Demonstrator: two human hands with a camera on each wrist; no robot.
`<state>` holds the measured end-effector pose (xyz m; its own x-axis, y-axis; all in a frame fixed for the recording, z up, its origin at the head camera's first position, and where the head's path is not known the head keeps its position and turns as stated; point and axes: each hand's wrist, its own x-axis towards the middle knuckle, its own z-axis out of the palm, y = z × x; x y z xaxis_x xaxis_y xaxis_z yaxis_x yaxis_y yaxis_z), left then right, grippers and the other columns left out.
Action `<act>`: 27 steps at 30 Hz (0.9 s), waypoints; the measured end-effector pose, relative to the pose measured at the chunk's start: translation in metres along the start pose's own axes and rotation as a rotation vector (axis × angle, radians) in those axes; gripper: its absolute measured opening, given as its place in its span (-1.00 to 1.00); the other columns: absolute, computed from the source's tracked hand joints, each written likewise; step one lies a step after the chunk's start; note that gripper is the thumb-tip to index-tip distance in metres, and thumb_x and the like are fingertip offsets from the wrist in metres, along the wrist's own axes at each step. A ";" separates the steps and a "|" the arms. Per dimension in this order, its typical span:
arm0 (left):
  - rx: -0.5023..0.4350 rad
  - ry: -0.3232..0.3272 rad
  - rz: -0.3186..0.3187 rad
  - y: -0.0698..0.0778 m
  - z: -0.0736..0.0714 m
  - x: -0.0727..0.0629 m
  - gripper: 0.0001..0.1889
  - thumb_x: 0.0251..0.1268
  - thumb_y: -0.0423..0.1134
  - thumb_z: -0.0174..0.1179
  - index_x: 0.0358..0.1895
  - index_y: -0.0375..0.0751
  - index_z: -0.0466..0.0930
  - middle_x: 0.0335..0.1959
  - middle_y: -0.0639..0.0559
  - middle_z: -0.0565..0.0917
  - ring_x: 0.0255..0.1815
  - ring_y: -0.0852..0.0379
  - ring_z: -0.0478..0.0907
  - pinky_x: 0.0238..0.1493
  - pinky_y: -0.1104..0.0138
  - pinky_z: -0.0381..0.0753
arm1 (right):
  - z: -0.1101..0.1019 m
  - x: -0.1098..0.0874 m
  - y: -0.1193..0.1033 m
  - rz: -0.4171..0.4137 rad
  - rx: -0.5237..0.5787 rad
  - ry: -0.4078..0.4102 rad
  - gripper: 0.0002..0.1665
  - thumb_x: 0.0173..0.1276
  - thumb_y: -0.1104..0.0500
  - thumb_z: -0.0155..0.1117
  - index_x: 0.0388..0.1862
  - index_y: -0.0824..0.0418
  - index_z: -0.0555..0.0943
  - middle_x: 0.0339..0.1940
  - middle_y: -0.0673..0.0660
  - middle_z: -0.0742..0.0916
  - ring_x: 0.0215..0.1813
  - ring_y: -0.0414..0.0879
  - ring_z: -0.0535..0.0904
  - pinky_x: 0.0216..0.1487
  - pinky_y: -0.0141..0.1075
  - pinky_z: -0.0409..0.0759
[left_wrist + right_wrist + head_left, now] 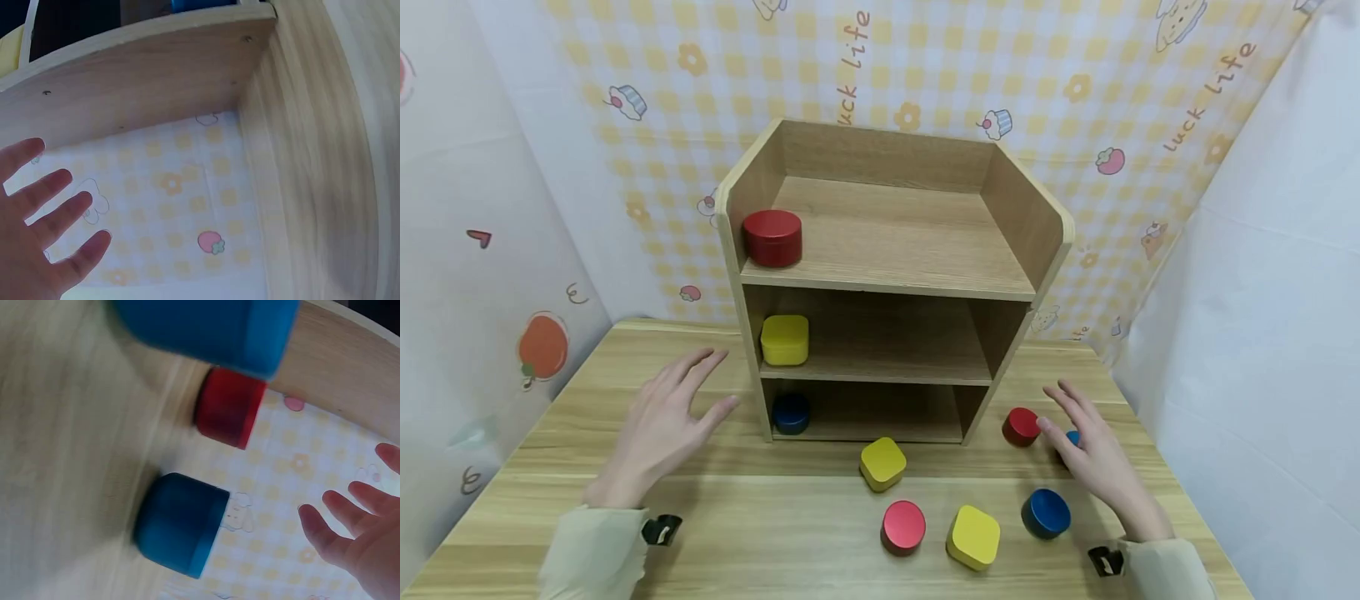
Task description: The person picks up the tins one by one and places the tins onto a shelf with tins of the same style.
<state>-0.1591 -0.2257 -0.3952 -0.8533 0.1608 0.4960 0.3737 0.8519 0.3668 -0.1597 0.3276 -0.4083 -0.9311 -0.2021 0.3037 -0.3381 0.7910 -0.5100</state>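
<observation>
My left hand (pixel 662 425) is held over the table left of the wooden shelf (pixel 887 287), fingers spread and holding nothing. In the left wrist view its fingers (pixel 59 212) show beside the shelf's side panel (pixel 144 81). On the right, my right hand (pixel 1093 458) hovers with loose, parted fingers above a blue round tin (pixel 1072 437), which it partly hides. Its thumb overlaps the edge of a red round tin (pixel 1021 427) in the head view. Another blue round tin (pixel 1047 513) stands nearer the front. The right wrist view shows nothing in the right hand (pixel 369 531).
Inside the shelf's left side are a red tin (pixel 772 238) on top, a yellow square tin (pixel 785 340) in the middle and a blue tin (pixel 791 414) below. Before the shelf lie a yellow tin (pixel 883 464), a pinkish-red tin (pixel 903 527) and another yellow tin (pixel 973 537).
</observation>
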 end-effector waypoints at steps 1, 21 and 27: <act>-0.011 0.016 0.005 0.001 0.001 0.001 -0.35 0.31 0.10 0.22 0.42 -0.03 0.35 0.33 -0.20 0.39 0.29 -0.32 0.31 0.13 -0.24 0.24 | 0.001 0.000 0.002 -0.003 -0.003 0.003 -0.37 0.50 0.03 0.15 0.45 0.23 0.32 0.50 0.35 0.23 0.40 0.40 0.18 0.13 0.36 0.31; -0.310 0.231 -0.049 0.034 0.027 0.020 -0.45 0.33 -0.14 0.28 0.32 -0.25 0.39 0.13 -0.16 0.51 0.01 -0.12 0.48 -0.13 -0.01 0.46 | 0.014 0.008 0.021 0.022 0.155 -0.002 -0.37 0.40 0.18 0.30 0.40 0.24 0.36 0.35 0.29 0.42 0.26 0.25 0.41 -0.03 -0.06 0.61; -0.376 0.322 -0.033 0.040 0.032 0.026 -0.53 0.30 -0.26 0.30 0.22 -0.35 0.45 0.01 -0.18 0.54 -0.08 -0.07 0.50 -0.16 0.14 0.46 | 0.019 0.013 0.025 0.020 0.175 -0.034 -0.34 0.37 0.20 0.32 0.39 0.28 0.34 0.34 0.31 0.42 0.25 0.31 0.40 -0.04 0.03 0.60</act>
<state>-0.1776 -0.1719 -0.3928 -0.7334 -0.0759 0.6755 0.5044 0.6053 0.6157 -0.1828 0.3335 -0.4325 -0.9408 -0.2092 0.2667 -0.3358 0.6831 -0.6486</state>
